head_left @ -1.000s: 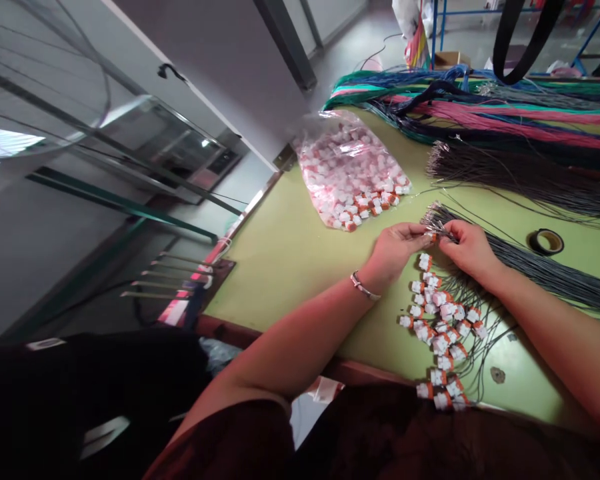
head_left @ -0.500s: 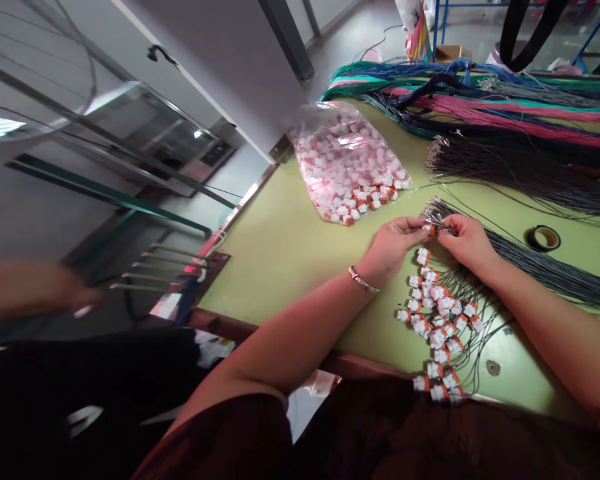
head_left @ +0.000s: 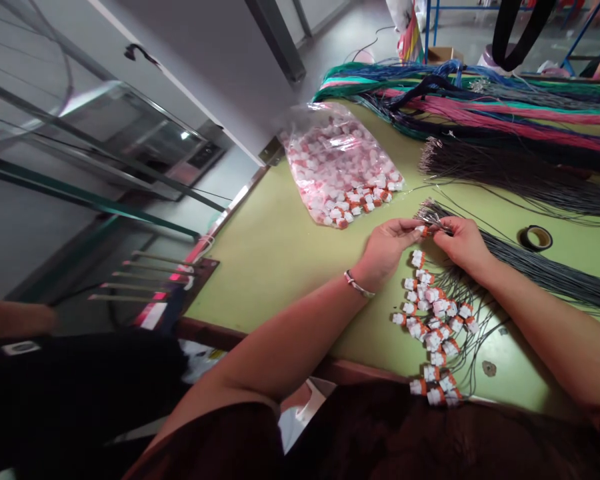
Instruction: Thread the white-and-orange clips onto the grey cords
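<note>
My left hand (head_left: 387, 248) pinches a small orange and white connector (head_left: 422, 231) at its fingertips. My right hand (head_left: 461, 241) is closed on a thin dark wire, its end at the connector. Both hands meet just over the metal-tipped end of a bundle of grey wires (head_left: 540, 267) lying on the green table (head_left: 280, 253). Below the hands lies a pile of wired orange and white connectors (head_left: 433, 323), with thin dark leads curling to the right.
A clear bag of loose connectors (head_left: 340, 167) lies at the table's far left. Black, pink, green and blue wire bundles (head_left: 480, 113) cross the back. A tape roll (head_left: 536, 237) sits at right. Another person's arm (head_left: 10, 317) shows at far left.
My hands keep the same pinch at the wire ends. The view has shifted slightly. The other person's arm at far left came in, then drew back toward the edge.
</note>
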{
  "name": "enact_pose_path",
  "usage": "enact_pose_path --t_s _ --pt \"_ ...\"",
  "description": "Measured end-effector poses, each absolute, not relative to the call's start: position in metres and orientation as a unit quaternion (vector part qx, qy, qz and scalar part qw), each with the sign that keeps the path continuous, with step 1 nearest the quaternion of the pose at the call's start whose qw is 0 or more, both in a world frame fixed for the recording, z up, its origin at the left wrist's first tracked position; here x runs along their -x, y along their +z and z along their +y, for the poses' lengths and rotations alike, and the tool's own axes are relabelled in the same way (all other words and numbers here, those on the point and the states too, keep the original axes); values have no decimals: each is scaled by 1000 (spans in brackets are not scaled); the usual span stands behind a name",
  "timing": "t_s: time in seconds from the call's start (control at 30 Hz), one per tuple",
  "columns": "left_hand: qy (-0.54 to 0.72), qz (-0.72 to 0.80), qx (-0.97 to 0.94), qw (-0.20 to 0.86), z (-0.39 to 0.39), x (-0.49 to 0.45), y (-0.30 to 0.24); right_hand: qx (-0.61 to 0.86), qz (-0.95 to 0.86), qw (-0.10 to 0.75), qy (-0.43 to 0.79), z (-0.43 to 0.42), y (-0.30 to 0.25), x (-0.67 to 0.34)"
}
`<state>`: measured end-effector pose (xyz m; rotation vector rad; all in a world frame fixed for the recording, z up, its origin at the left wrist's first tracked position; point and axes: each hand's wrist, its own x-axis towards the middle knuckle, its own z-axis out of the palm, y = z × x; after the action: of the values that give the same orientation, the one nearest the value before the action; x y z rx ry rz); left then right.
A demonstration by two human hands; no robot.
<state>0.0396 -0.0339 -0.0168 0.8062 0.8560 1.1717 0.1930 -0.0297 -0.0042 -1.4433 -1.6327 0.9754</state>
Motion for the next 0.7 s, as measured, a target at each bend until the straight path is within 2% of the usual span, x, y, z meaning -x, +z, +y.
enact_pose_path --t_s 0.3,0.7 --pt "513 369 -345 694 -33 -34 -12 551 -556 417 462 -29 -1 -194" --pt "514 379 -366 677 -30 -37 -22 569 -614 390 384 -31 -3 -191"
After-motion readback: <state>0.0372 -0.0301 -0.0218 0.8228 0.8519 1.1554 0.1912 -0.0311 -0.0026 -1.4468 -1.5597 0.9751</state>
